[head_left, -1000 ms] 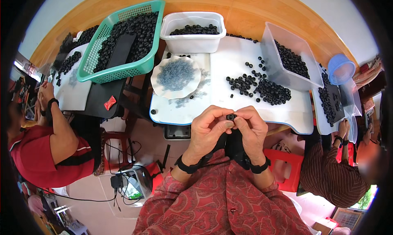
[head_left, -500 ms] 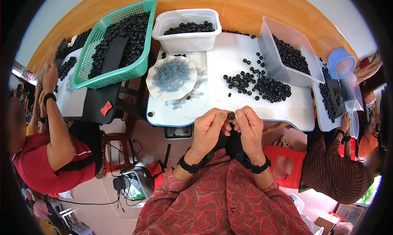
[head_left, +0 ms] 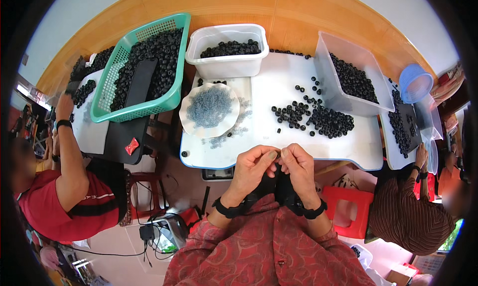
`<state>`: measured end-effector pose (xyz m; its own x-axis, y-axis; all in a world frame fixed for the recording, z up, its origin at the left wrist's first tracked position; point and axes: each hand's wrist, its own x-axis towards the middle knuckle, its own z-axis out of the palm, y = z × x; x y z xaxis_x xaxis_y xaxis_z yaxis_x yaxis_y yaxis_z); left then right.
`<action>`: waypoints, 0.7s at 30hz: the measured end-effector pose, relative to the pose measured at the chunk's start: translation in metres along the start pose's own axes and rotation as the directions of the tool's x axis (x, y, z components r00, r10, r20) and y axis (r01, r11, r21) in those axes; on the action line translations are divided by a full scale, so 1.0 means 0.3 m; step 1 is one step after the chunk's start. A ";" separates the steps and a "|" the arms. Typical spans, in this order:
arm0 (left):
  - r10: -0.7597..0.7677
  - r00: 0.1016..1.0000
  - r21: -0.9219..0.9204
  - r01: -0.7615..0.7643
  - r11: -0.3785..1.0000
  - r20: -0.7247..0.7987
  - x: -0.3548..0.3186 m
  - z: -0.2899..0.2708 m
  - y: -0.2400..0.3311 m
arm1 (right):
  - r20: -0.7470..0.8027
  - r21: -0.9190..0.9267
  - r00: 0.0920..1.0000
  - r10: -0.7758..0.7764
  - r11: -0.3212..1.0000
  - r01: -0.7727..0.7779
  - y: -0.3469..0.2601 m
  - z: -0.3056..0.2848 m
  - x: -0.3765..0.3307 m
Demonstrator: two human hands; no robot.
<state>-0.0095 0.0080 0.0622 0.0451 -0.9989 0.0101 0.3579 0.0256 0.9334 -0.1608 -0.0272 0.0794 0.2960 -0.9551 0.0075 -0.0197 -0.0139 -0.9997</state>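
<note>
Black rings (head_left: 318, 120): loose heap on the white table (head_left: 269, 92), well ahead of your hands
Left hand (head_left: 253, 167): fingers pinched shut against the right's; held piece hidden
Right hand (head_left: 298, 167): fingertips pinched likewise
Plate (head_left: 209, 109): grey bits, left of the heap

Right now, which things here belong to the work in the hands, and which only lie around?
In use: left hand and right hand, fingertips together; loose black rings; plate of small grey parts.

Lying about: green basket; blue strainer; red stool.
</note>
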 end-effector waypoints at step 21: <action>0.166 0.978 -0.131 -0.183 0.974 -0.127 0.708 -0.129 0.338 | -0.015 -0.194 1.000 -0.016 0.981 0.013 0.111 -0.082 -0.019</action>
<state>0.0724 -0.2002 0.1451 0.2222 -0.9677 0.1194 0.4630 0.2125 0.8605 -0.1865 -0.0296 0.0467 0.2817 -0.9592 0.0237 -0.2005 -0.0830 -0.9762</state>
